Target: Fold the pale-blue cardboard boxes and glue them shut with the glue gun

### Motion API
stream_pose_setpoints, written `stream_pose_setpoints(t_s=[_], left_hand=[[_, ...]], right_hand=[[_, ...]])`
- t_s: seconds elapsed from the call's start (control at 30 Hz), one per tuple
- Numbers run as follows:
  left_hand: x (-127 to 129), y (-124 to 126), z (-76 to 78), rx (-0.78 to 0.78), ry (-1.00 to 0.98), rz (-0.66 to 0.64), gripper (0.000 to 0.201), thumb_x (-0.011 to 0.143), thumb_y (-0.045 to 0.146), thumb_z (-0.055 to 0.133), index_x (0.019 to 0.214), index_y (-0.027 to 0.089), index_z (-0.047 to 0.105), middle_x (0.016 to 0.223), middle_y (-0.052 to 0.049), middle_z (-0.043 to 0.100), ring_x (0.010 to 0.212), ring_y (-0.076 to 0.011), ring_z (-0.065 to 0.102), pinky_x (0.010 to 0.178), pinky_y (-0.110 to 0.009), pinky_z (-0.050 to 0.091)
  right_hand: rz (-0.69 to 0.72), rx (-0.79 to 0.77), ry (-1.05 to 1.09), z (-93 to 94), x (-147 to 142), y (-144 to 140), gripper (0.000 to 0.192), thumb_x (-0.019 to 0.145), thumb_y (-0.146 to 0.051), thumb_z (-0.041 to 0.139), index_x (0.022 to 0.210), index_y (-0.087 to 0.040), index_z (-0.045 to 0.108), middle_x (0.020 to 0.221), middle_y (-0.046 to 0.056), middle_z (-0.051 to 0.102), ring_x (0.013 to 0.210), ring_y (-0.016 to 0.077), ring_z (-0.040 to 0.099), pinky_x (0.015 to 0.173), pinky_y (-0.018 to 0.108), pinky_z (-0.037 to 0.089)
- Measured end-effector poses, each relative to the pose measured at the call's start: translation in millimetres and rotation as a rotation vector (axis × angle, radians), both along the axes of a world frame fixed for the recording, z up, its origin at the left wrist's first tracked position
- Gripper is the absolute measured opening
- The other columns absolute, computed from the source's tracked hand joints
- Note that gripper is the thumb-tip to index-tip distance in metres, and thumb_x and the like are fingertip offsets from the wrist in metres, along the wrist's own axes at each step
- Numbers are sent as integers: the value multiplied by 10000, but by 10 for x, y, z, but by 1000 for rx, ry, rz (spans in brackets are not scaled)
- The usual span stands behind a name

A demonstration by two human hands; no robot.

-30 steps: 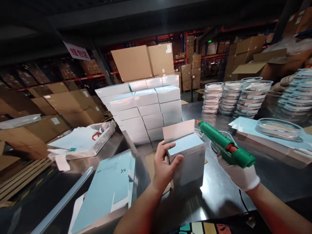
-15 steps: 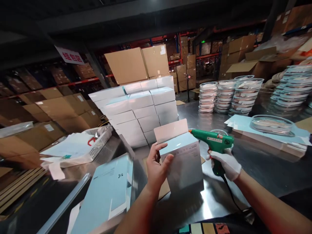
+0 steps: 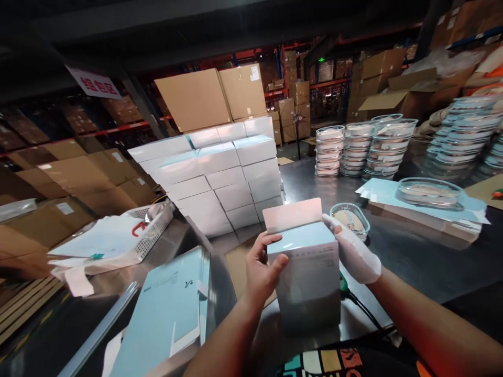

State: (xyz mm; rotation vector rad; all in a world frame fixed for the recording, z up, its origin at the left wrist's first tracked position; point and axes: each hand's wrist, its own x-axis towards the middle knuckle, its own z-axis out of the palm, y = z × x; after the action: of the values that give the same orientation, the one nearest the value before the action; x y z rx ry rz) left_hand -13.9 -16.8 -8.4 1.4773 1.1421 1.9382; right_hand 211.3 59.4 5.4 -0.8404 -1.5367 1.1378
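Steel worktable (image 3: 416,262) under me, dim warehouse racks behind. Biggest thing on it: stack of white boxes (image 3: 220,178), several tiers high, at the far middle, with brown cartons (image 3: 212,97) standing behind. To the right, stacks of clear lidded trays (image 3: 359,149), then a pile of pale blue flat sheets (image 3: 416,201) with one clear tray resting on top. At my near left, folded pale blue box blanks (image 3: 168,309) lean off the table edge; beyond them a white mesh basket (image 3: 155,225) with paper in it. Directly in front of me stands the pale blue box (image 3: 304,272), upright, its back flap raised. My left hand (image 3: 263,272), bare, clasps the box's left upper edge, thumb on the top panel, fingers round the side. My right hand (image 3: 353,248), in a white glove, lies flat against the box's right side, fingers extended. Just behind that hand sits a small clear tray (image 3: 351,219). Smallest: a bit of green tool (image 3: 343,283) and its black cord showing below my right wrist.
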Motion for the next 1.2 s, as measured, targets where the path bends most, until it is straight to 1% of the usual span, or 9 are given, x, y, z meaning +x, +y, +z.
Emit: stream_pose_setpoints(t_s=[0.13, 0.33, 0.5, 0.63, 0.77, 0.93, 1.03, 1.13, 1.2], left_hand=[[37, 9, -87, 27, 65, -51, 581, 774, 705, 893, 1024, 186, 824, 1184, -131, 752, 1042, -280, 760, 848, -327, 590], [6, 135, -215, 211, 69, -97, 456, 860, 545, 902, 1116, 225, 703, 1281, -121, 724, 1246, -292, 716, 1006, -385, 573], [-96, 203, -151, 368, 227, -189, 369, 941, 473, 845, 1207, 249, 722, 1164, -93, 731, 1238, -287, 711, 1082, -470, 571], [-180, 191, -84, 438, 411, -294, 263, 1048, 431, 709, 1216, 253, 806, 1218, -130, 797, 1305, -318, 687, 1128, -549, 543], [-286, 122, 16, 477, 452, -245, 227, 1054, 366, 707, 1222, 250, 806, 1155, -123, 838, 1254, -310, 730, 1063, -525, 582], [-470, -129, 518, 183, 898, -211, 350, 920, 471, 863, 1167, 244, 764, 1333, -139, 791, 1249, -333, 729, 1100, -507, 538], [-516, -294, 809, -74, 1079, -139, 490, 872, 471, 897, 1283, 256, 737, 1281, -125, 788, 1110, -318, 728, 965, -451, 577], [-677, -410, 853, -216, 995, -65, 523, 871, 437, 869, 1352, 277, 737, 1183, -91, 783, 1039, -290, 715, 908, -406, 583], [-892, -451, 738, -214, 736, 109, 531, 850, 443, 868, 1335, 266, 743, 1193, -85, 768, 1063, -279, 714, 905, -380, 580]], right_hand=[[52, 22, -130, 191, -63, -103, 498, 906, -545, 681, 1270, -208, 718, 1230, 107, 785, 1123, 326, 726, 1020, 470, 595], [203, 268, -149, -15, 209, 45, 823, 728, -736, 918, 1323, -208, 707, 1505, 187, 674, 1450, 419, 602, 1218, 555, 500], [252, 507, -173, -118, 289, -90, 292, 1037, -447, 740, 1267, -277, 792, 1651, 141, 581, 1527, 320, 569, 1282, 549, 441], [288, 604, -169, -56, 243, -185, 252, 1073, -302, 688, 1285, -326, 822, 1564, 114, 660, 1420, 272, 663, 1219, 480, 523], [305, 670, -175, -12, 203, -169, 323, 1080, -226, 659, 1335, -365, 801, 1508, 96, 692, 1376, 242, 685, 1182, 446, 554], [414, 735, -252, 19, -31, -73, 661, 1075, -435, 687, 1695, -349, 474, 1758, 141, 437, 1624, 303, 436, 1317, 532, 395], [586, 625, -239, 87, -259, 245, 908, 1063, -716, 554, 1795, -303, 209, 1776, 173, 400, 1578, 318, 504, 1270, 508, 455], [350, 457, -488, 107, -461, 813, 706, 1178, -595, 178, 1766, -219, 291, 1696, 174, 524, 1476, 262, 613, 1180, 430, 536], [94, 373, -750, 26, -565, 1182, 597, 1188, -451, 297, 1641, -125, 506, 1606, 214, 606, 1459, 304, 614, 1190, 447, 514]])
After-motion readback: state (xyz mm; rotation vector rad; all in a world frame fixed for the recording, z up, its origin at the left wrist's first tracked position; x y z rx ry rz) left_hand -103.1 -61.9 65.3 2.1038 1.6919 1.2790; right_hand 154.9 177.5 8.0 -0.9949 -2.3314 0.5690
